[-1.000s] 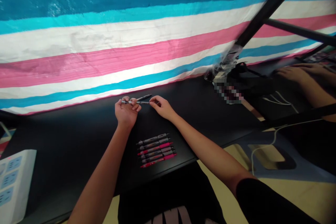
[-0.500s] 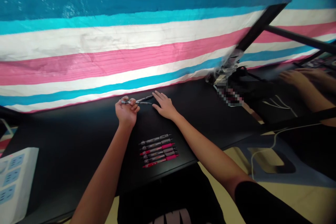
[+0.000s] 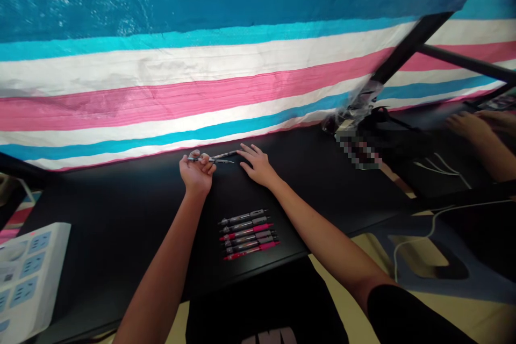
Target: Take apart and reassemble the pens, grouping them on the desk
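Note:
My left hand (image 3: 196, 176) is closed, palm up, with its fingers around a slim dark pen (image 3: 223, 161) that points right. A second dark pen (image 3: 226, 155) slants up and away from those fingers; whether the left hand grips it too, I cannot tell. At its far end, the fingertips of my right hand (image 3: 258, 166) come close to it or touch it. That hand lies low over the table with fingers spread. Nearer to me is a row of pens, several grey-and-black ones (image 3: 242, 217) and two red ones (image 3: 252, 250), lying side by side.
A white power strip (image 3: 36, 274) sits at the left of the black table (image 3: 121, 236). To the right are a clear plastic bag (image 3: 365, 99), a blurred-out item (image 3: 358, 150) and white cables (image 3: 437, 166). Another person's hands (image 3: 471, 126) are at far right. A striped sheet (image 3: 201, 75) hangs behind.
The whole view has shifted a little. My right hand's fingers are spread somewhat wider near the slanting pen's end. The left hand keeps its hold, and the row of pens lies as before.

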### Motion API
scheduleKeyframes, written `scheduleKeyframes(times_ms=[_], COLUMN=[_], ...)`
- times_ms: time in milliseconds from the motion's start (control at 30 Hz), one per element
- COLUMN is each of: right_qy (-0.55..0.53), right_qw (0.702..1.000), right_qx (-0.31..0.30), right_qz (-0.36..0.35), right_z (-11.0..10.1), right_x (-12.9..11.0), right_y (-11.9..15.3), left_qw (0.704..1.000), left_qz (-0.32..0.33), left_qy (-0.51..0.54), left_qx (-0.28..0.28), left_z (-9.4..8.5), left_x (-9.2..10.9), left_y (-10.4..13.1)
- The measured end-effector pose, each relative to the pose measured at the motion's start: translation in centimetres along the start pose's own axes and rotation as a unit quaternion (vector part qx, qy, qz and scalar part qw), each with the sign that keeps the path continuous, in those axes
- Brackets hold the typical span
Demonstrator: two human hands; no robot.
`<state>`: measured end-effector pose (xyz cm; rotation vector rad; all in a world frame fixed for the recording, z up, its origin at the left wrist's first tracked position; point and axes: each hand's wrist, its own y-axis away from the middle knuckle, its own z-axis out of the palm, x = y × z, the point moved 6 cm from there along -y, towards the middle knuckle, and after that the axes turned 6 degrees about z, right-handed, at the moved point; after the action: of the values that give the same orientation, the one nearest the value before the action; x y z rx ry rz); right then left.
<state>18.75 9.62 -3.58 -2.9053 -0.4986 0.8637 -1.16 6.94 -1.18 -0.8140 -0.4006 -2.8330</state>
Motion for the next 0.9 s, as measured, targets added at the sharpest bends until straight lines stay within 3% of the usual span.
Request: scheduleKeyframes(times_ms=[200,567,767,900], right_qy=[0.050,-0.009,0.029,-0.010], right_qw=[0.997,0.999,0.998,0.998], right_qx=[-0.059,0.034,-0.003,0.017], right_qz=[-0.024,-0.036,-0.050,-0.052], right_z=[0.6,-0.8,0.3,0.0], right_x=[-0.7,-1.1,-1.2,-1.0], right_y=[0.3,0.5,0.5,0.4], left_qw=[1.000,1.000,0.999,0.999], left_qz=[-0.005,0.005,0.009,0.017], left_qy=[-0.003,0.028,0.032,0.034], left_qx=[0.004,0.002,-0.006,-0.008], left_z=[-0.3,-0.4,-0.6,-0.5], left_x=[-0.3,0.0,0.3,0.4], left_y=[-0.1,-0.2,-0.4,-0.3])
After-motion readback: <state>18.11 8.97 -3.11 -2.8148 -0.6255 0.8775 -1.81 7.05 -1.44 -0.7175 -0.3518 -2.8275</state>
